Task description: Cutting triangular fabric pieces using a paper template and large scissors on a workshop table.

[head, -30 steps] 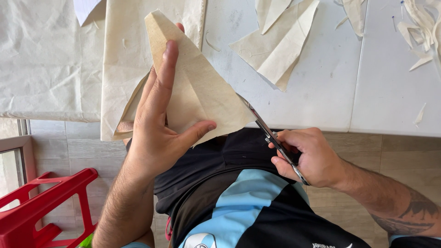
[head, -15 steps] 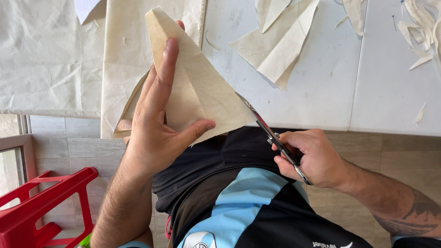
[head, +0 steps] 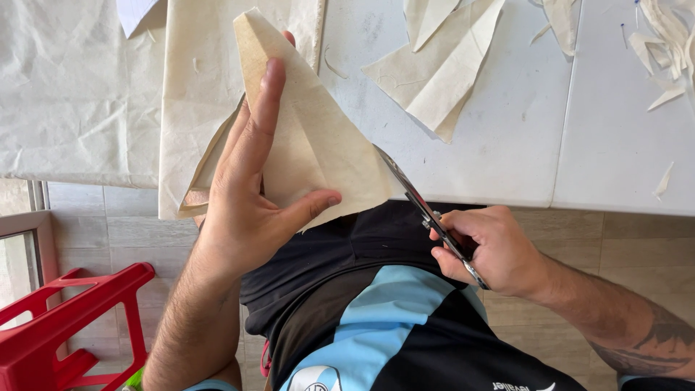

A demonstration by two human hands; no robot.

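My left hand (head: 250,195) holds up a folded, pointed piece of beige cloth (head: 311,137), fingers flat along its front and thumb pressing its lower edge. My right hand (head: 492,250) grips a pair of metal scissors (head: 427,213). Their blades reach up-left and meet the right edge of the cloth. The scissor handles are hidden inside my fist.
A white table (head: 521,159) carries a large beige cloth sheet (head: 72,94) at the left, cut cloth pieces (head: 441,80) in the middle and thin scraps (head: 666,51) at the far right. A red plastic stool (head: 58,326) stands on the tiled floor at lower left.
The scissors and my right hand have shifted slightly along the cloth's right edge. My left hand keeps the cloth in nearly the same place.
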